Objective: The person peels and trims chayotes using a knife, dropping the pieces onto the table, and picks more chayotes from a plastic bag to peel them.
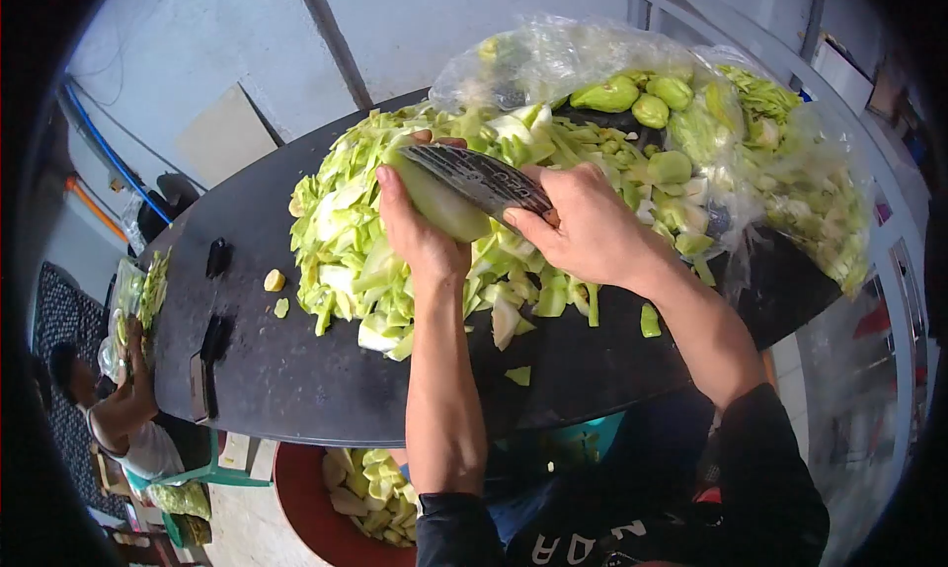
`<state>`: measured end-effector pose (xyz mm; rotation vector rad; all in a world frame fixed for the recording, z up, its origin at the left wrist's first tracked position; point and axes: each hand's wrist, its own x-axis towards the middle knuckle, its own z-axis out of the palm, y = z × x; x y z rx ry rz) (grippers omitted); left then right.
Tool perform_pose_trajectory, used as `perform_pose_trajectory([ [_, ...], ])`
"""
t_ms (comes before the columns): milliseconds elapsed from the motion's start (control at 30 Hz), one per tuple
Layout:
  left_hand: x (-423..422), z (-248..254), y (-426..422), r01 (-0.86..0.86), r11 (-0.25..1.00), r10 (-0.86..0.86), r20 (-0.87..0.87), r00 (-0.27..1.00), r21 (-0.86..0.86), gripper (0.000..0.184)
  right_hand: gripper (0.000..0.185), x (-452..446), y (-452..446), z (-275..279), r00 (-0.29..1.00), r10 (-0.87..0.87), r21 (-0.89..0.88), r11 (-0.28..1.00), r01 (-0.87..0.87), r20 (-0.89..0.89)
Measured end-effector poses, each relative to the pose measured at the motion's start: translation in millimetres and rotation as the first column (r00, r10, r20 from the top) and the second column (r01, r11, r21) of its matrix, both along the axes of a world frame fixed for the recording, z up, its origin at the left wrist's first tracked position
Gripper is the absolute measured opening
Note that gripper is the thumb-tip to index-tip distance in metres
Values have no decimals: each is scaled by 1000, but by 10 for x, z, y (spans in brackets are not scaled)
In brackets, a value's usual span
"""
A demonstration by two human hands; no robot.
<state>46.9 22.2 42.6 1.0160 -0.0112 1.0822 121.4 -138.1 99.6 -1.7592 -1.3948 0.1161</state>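
My left hand (pixel 423 241) is wrapped around a pale green peeled chayote (pixel 446 207), held up over the table. In my right hand (pixel 585 221) is a broad knife (pixel 482 178); its dark, patterned blade lies along the upper side of the chayote. Much of the knife's handle is hidden by my fingers. Beneath both hands spreads a large heap of green peelings and cut pieces (pixel 346 241) on the dark table (pixel 296 379).
Clear plastic bags (pixel 583 48) and whole chayotes (pixel 605 95) lie at the back right. A red-brown tub (pixel 296 508) of peeled pieces stands below the front edge. Two dark objects, one a phone-like item (pixel 202 384), lie on the left side. Another person (pixel 128 419) sits at far left.
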Motion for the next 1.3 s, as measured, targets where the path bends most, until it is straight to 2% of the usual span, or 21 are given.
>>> perform_pose_trajectory([
  [67,-8,-3,23,8,1000,-8,4,1000,-3,63,18,5,6,5,1000,0,-18,1000,-1,-14],
  [133,-27,18,24,17,1000,-17,9,1000,-6,63,18,10,18,-2,995,12,41,999,-16,94],
  [233,-65,46,36,38,999,-37,11,999,-22,62,19,22,-9,38,986,-18,43,999,11,164],
  [267,-82,38,62,64,998,-64,-20,998,-9,61,19,33,-21,79,986,-13,41,999,6,165],
  [333,-88,37,83,86,996,-86,-47,995,4,60,21,79,-41,170,996,-31,-86,996,38,82],
  [533,-46,6,31,89,992,-95,-70,993,-87,59,22,244,5,-12,991,-28,26,999,24,133],
  [600,-22,13,10,107,984,-116,-51,992,-139,59,22,247,6,-11,998,-58,-10,998,58,8],
  [667,-32,-2,-9,123,973,-133,-38,990,-197,59,21,288,6,7,994,-107,23,994,107,0],
  [767,-11,-7,-5,230,967,-237,-57,970,-107,59,22,321,-2,4,988,-155,86,985,153,21],
  [833,15,-23,-14,330,910,-335,25,942,-251,61,22,351,2,-34,988,-151,112,983,146,42],
  [900,5,-65,65,390,880,-381,87,920,-269,59,22,421,-18,-72,975,-74,100,990,97,-209],
  [933,2,-76,100,452,847,-425,154,892,-280,57,22,434,-31,-65,976,-70,102,990,92,-207],
  [967,7,-98,110,420,865,-399,132,908,-276,65,23,442,-53,-56,958,-42,30,998,52,-283],
  [1000,-9,-83,106,419,865,-397,132,908,-277,65,23,448,-81,-58,933,-22,-41,999,8,-360],
  [1033,-20,-63,107,361,897,-349,90,933,-257,64,24,464,-93,-115,897,83,18,996,-83,-435],
  [1100,-25,-19,74,303,924,-300,47,953,-235,63,25,406,-131,-141,879,79,-13,995,-97,-470],
  [1167,-19,16,8,292,914,-273,106,956,-281,62,27,431,-139,-221,849,121,-31,987,-159,-515],
  [1300,-36,26,-8,311,924,-302,72,951,-222,62,27,425,-138,-229,866,109,-58,986,-157,-488],
])
